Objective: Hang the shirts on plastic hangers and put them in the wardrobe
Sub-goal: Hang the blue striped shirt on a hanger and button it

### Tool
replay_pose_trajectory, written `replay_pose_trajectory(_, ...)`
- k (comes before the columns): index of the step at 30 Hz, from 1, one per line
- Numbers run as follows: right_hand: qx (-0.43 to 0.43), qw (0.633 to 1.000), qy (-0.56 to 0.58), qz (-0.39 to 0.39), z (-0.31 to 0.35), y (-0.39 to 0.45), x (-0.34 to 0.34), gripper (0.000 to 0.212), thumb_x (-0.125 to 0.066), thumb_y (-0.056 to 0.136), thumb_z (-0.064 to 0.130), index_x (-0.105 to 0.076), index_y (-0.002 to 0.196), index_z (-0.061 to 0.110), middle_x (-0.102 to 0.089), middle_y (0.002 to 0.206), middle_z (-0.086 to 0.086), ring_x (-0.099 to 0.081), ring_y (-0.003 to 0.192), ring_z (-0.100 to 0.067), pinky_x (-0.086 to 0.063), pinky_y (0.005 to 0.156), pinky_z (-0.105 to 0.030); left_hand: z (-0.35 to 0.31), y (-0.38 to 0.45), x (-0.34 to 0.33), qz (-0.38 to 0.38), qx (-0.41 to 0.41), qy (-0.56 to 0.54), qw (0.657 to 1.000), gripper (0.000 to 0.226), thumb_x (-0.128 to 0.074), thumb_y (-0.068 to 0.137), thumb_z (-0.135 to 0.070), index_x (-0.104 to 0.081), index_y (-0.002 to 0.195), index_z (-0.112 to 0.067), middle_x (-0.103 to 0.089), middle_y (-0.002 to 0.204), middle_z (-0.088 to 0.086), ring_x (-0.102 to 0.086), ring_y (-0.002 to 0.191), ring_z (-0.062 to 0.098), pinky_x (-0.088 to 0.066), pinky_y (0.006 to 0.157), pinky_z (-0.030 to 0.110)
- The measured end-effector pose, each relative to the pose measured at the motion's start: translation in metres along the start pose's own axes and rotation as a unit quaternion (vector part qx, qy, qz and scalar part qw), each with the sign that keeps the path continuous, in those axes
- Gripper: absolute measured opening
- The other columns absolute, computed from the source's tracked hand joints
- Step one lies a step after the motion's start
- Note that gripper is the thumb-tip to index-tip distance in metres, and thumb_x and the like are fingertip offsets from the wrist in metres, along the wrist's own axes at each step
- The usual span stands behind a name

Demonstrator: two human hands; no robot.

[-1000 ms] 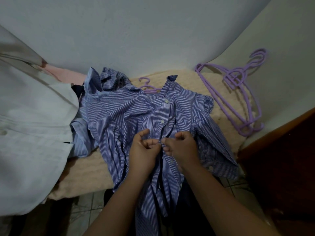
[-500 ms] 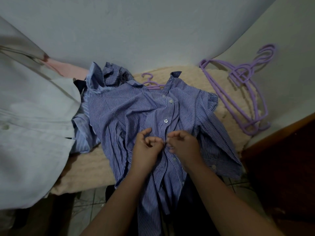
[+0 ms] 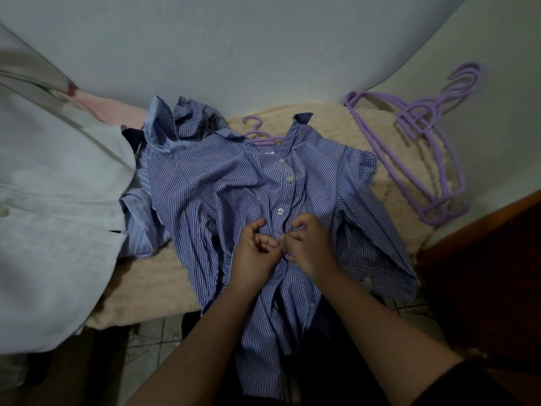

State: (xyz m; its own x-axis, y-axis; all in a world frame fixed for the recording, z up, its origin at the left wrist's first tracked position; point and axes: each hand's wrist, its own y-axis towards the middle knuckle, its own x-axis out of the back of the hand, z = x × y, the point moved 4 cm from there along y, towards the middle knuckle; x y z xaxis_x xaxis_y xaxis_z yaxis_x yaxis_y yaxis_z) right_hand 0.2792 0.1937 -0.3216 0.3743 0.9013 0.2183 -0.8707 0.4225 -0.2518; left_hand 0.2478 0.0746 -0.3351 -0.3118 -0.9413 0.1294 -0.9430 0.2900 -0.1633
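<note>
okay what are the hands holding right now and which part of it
Both the left hand and the right hand pinch the blue striped shirt at its front button placket, just below the third fastened button, one hand on each side of the opening.

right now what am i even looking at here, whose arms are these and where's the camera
The camera sits on a person's head and looks forward and down, so the two bare arms reaching in from the bottom are that person's own. There is no machine here.

A blue striped shirt lies spread on a beige blanket, with a purple hanger already inside its collar. The left hand and right hand meet at the shirt's front, fingers curled and pinching the fabric just below the fastened buttons, apparently doing up the next one.

To the right, a stack of purple plastic hangers leans in the corner. To the left lie more shirts and a pale grey garment.
</note>
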Motion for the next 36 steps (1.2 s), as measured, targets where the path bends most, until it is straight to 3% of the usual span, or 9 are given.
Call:
replay_pose_trajectory(8,0.039,0.999,-0.016,-0.008,-0.0050,0.0030,0.0036,0.035,-0.044,0.086,-0.010,-0.043,0.067,0.019,-0.046,0.064,-0.003,-0.048,0.061,-0.022,-0.043,0.051,-0.029,0.0065,0.0062,0.0033,0.033,0.030,-0.048,0.998,0.055,-0.074,0.078,0.000,-0.044,0.117,-0.022,-0.067,0.084,0.007,-0.065,0.079,0.016,-0.053,0.076,0.024)
replay_pose_trajectory(12,0.046,0.992,-0.114,0.041,-0.0033,-0.0004,0.0005,0.035,-0.040,0.092,-0.003,-0.070,0.086,0.014,-0.063,0.077,0.005,-0.063,0.077,-0.030,-0.054,0.072,-0.042,0.0069,0.0069,0.0046,0.036,0.031,-0.039,0.998,0.042,-0.071,0.082,-0.001,-0.047,0.110,-0.022,-0.067,0.083,0.004,-0.065,0.078,0.013,-0.052,0.073,0.019)
replay_pose_trajectory(14,0.023,0.992,-0.118,0.048,-0.0037,0.0007,0.0001,0.032,-0.041,0.093,-0.002,-0.070,0.101,0.008,-0.066,0.093,-0.001,-0.064,0.084,-0.019,-0.054,0.077,-0.032,0.0071,0.0064,0.0047,0.032,0.024,-0.032,0.999,0.039,-0.071,0.082,-0.001,-0.048,0.103,-0.023,-0.068,0.085,0.007,-0.066,0.079,0.015,-0.052,0.073,0.021)
replay_pose_trajectory(17,-0.028,0.995,-0.066,0.062,-0.0065,0.0012,0.0005,0.027,-0.048,0.091,-0.002,-0.065,0.111,0.003,-0.063,0.094,-0.006,-0.056,0.070,-0.004,-0.044,0.057,-0.009,0.0070,0.0059,0.0046,0.032,0.022,-0.037,0.999,0.038,-0.071,0.079,0.004,-0.048,0.099,-0.019,-0.066,0.084,0.007,-0.064,0.077,0.014,-0.052,0.071,0.019)
replay_pose_trajectory(19,-0.041,0.996,-0.042,0.064,-0.0081,0.0014,0.0003,0.026,-0.050,0.090,-0.003,-0.065,0.111,0.002,-0.064,0.094,-0.009,-0.056,0.068,-0.004,-0.042,0.052,-0.006,0.0075,0.0062,0.0045,0.036,0.024,-0.047,0.998,0.037,-0.071,0.077,0.008,-0.049,0.096,-0.016,-0.064,0.082,0.006,-0.063,0.077,0.015,-0.053,0.072,0.020)
replay_pose_trajectory(22,-0.071,0.996,0.007,0.054,-0.0083,0.0014,0.0031,0.024,-0.050,0.093,-0.002,-0.066,0.110,0.002,-0.067,0.093,-0.021,-0.062,0.068,-0.029,-0.043,0.049,-0.014,0.0074,0.0064,0.0042,0.040,0.022,-0.042,0.998,0.035,-0.071,0.076,0.010,-0.051,0.092,-0.014,-0.063,0.082,0.006,-0.062,0.079,0.018,-0.055,0.076,0.025)
replay_pose_trajectory(29,-0.089,0.990,0.083,0.065,-0.0092,0.0066,0.0061,0.028,-0.055,0.089,-0.002,-0.069,0.083,0.021,-0.068,0.079,-0.007,-0.060,0.078,-0.025,-0.052,0.071,-0.037,0.0075,0.0060,0.0025,0.061,0.035,-0.038,0.997,0.022,-0.070,0.079,0.006,-0.058,0.088,-0.010,-0.062,0.080,0.003,-0.060,0.076,0.012,-0.052,0.072,0.017)
replay_pose_trajectory(33,-0.082,0.991,0.077,0.071,-0.0078,0.0067,0.0042,0.027,-0.054,0.089,-0.003,-0.067,0.084,0.021,-0.068,0.081,-0.003,-0.062,0.081,-0.021,-0.053,0.071,-0.029,0.0084,0.0047,0.0025,0.056,0.047,-0.046,0.996,0.020,-0.073,0.080,-0.001,-0.059,0.092,-0.010,-0.061,0.083,0.007,-0.060,0.078,0.014,-0.053,0.073,0.020)
replay_pose_trajectory(36,-0.086,0.991,0.074,0.077,-0.0092,0.0075,0.0045,0.021,-0.055,0.089,-0.002,-0.069,0.092,0.014,-0.069,0.083,-0.007,-0.061,0.081,-0.023,-0.052,0.074,-0.034,0.0075,0.0045,0.0024,0.045,0.055,-0.033,0.997,0.013,-0.070,0.084,-0.007,-0.061,0.091,-0.011,-0.061,0.078,0.003,-0.058,0.069,0.008,-0.050,0.063,0.018)
